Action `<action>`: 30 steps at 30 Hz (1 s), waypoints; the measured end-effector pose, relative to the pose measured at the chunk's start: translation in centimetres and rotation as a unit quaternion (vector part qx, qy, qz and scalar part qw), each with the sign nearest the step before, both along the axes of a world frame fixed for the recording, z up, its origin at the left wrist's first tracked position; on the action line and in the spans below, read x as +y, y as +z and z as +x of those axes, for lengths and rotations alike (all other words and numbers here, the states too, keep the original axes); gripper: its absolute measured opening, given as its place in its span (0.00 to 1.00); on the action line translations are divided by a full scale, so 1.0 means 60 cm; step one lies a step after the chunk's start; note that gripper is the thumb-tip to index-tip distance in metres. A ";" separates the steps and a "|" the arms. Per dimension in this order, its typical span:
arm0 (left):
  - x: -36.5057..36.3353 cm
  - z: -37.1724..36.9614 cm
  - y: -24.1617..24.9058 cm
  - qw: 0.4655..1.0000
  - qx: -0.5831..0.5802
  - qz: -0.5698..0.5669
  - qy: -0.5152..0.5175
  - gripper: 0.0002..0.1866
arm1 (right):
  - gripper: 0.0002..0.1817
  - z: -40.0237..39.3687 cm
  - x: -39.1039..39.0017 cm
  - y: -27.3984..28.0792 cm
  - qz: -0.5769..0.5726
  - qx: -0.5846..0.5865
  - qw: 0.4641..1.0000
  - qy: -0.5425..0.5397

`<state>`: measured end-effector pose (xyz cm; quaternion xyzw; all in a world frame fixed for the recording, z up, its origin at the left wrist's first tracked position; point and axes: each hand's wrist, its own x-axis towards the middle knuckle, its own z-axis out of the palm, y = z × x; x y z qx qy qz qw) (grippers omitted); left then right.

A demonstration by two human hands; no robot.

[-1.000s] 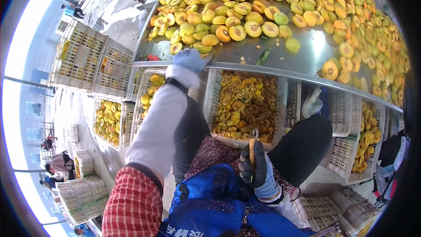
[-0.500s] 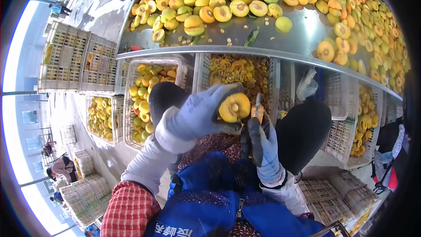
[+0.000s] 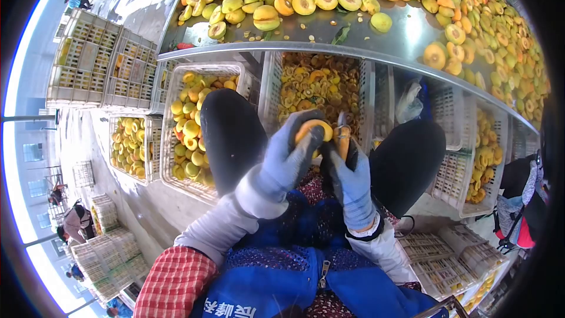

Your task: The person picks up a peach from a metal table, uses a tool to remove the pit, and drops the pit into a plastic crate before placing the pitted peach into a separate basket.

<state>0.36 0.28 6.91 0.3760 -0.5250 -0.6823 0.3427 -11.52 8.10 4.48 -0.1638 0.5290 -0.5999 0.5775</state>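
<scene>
Left hand (image 3: 288,156), in a grey-blue knit glove, had its grip closed around a round yellow-orange halved fruit (image 3: 310,131), held over the lap in front of the white plastic crate of pits and scraps (image 3: 268,91). Right hand (image 3: 352,179), same glove, was clenched on a short knife with an orange handle (image 3: 342,135), blade pointing up. Fruit lay immediately left of the knife, touching or nearly so; cut face not readable. Steel table (image 3: 353,53) above carried more halves.
</scene>
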 end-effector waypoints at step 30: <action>0.057 -0.016 0.015 0.993 0.022 -0.009 0.116 0.17 | 0.16 0.036 0.060 0.042 -0.123 0.529 0.834 0.094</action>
